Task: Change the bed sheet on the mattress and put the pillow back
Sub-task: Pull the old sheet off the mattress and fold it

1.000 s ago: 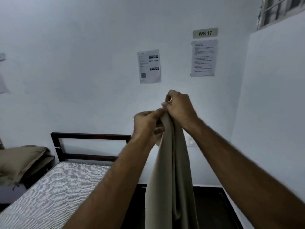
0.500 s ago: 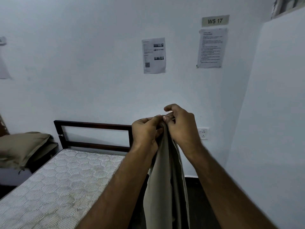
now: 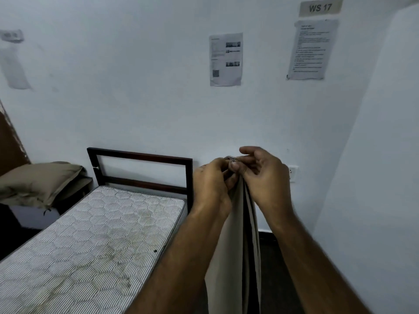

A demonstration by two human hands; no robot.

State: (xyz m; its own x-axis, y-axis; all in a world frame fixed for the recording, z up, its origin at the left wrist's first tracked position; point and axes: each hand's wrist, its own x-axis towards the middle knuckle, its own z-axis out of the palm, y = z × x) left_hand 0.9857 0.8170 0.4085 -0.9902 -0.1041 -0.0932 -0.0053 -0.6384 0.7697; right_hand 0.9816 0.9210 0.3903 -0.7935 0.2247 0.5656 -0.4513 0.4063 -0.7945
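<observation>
A beige bed sheet (image 3: 233, 257) hangs folded in long layers in front of me, right of the bed. My left hand (image 3: 212, 182) and my right hand (image 3: 263, 177) both pinch its top edge, close together at about the headboard's height. The bare mattress (image 3: 90, 241), white with a striped hexagon quilting and some stains, lies at the lower left. A khaki pillow (image 3: 38, 180) rests on a low stand left of the bed's head.
The dark bed frame's headboard (image 3: 140, 164) stands against a white wall with paper notices (image 3: 225, 58) and a "WS 17" sign (image 3: 320, 7). A wall socket (image 3: 293, 173) sits behind my right hand. Another white wall closes in on the right; dark floor lies below.
My hands have come down with the sheet from chest height to headboard level, and my view has tilted lower. My right fingers have shifted along the sheet's top edge.
</observation>
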